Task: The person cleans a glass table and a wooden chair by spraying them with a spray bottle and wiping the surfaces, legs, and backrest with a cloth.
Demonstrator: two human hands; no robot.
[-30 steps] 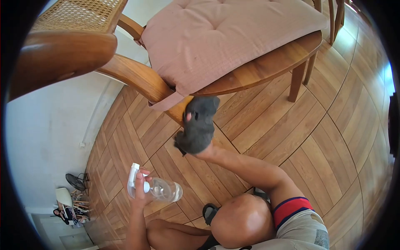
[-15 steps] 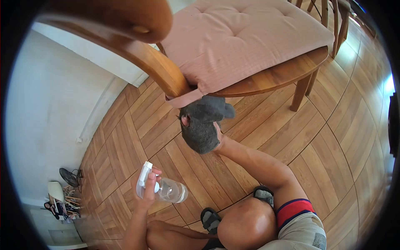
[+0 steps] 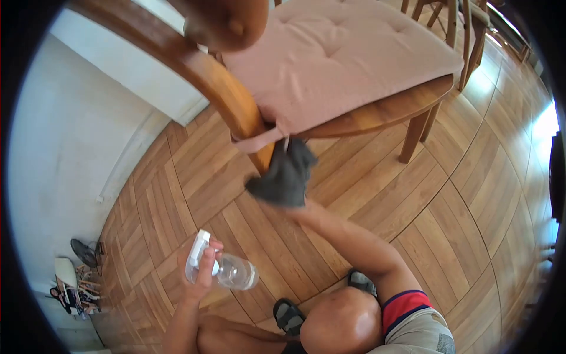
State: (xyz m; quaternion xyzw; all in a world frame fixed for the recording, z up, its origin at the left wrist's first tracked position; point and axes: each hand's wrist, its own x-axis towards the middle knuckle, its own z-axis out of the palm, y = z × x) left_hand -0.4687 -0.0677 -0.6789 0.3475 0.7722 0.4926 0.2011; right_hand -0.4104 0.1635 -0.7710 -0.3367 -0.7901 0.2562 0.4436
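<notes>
A clear spray bottle (image 3: pixel 237 273) with a white trigger head tilts sideways in my left hand (image 3: pixel 204 271), whose fingers wrap round its neck. At the back leg of a wooden chair (image 3: pixel 236 100), a dark grey cloth (image 3: pixel 284 180) covers most of my right hand (image 3: pixel 295 209). The cloth lies against the leg just below the seat; my fingers are hidden beneath it. Above it, a pink strap (image 3: pixel 259 141) from the pink seat cushion (image 3: pixel 348 59) loops round the chair's back post.
Wood-patterned floor (image 3: pixel 365 194) spreads around the chair. A white wall (image 3: pixel 76 118) runs along the left. Another wooden chair (image 3: pixel 466 35) stands at the upper right. A black fan (image 3: pixel 86 252) and a cluttered rack (image 3: pixel 76 289) are at the far left.
My right hand has shifted the grey cloth on the chair leg, baring more of the leg under the strap. My left hand still holds the spray bottle. The whole view has shifted slightly.
</notes>
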